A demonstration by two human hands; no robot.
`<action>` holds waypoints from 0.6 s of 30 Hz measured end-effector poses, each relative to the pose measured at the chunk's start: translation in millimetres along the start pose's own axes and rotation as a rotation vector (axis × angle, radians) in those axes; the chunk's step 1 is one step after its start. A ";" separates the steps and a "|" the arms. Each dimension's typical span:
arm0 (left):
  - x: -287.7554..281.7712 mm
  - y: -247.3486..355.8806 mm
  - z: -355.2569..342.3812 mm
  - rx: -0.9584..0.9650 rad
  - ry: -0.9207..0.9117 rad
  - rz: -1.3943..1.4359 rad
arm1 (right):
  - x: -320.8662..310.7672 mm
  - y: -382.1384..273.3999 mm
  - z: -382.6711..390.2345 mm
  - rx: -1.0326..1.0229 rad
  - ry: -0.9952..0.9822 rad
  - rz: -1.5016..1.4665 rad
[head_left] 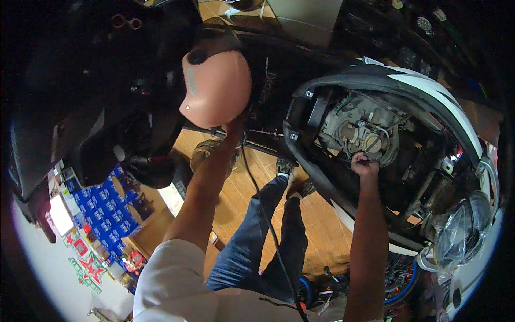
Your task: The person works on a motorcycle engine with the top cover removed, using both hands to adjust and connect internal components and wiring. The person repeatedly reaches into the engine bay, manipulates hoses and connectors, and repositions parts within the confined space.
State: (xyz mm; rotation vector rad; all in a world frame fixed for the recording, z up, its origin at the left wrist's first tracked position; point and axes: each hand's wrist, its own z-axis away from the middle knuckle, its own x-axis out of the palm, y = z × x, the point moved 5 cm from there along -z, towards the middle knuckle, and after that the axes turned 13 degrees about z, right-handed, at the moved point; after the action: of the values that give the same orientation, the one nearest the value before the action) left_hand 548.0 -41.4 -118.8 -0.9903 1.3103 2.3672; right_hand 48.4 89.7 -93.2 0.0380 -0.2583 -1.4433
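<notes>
My left arm reaches forward to a pink helmet point(219, 88). My left hand point(232, 127) goes in under its lower edge, so its fingers are hidden. My right hand point(365, 164) is down in the open body of a scooter, its fingers curled in at the near side of the engine point(343, 126). Right above those fingers sits a round, tan-coloured cap point(372, 142) on what looks like the carburetor. What the fingers pinch, if anything, is too small to make out. Hoses and wires surround the part.
Black-and-white body panels point(429, 88) rim the opening. A dark cable point(260, 193) hangs across my legs, over the tiled floor point(230, 206). Clear plastic wrap point(458, 233) covers something at the right. Blue boxes point(107, 209) are stacked at the left; a blue-rimmed wheel point(410, 284) shows low right.
</notes>
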 end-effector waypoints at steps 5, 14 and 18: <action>3.7 13.3 -18.8 -0.052 -0.072 -0.152 | -7.5 -4.0 -10.3 0.050 -0.038 -0.015; 10.0 10.6 -21.9 0.005 -0.111 -0.238 | -11.1 -4.2 -8.0 -0.014 -0.053 -0.014; 6.6 12.8 -21.1 0.036 -0.125 -0.288 | -10.0 -0.8 -11.3 -0.035 -0.053 -0.092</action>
State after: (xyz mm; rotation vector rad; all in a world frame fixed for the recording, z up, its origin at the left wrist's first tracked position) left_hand 545.8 -66.6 -122.5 -0.9339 1.0804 2.1431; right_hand 48.7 98.0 -105.8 -0.0168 -0.2777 -1.5416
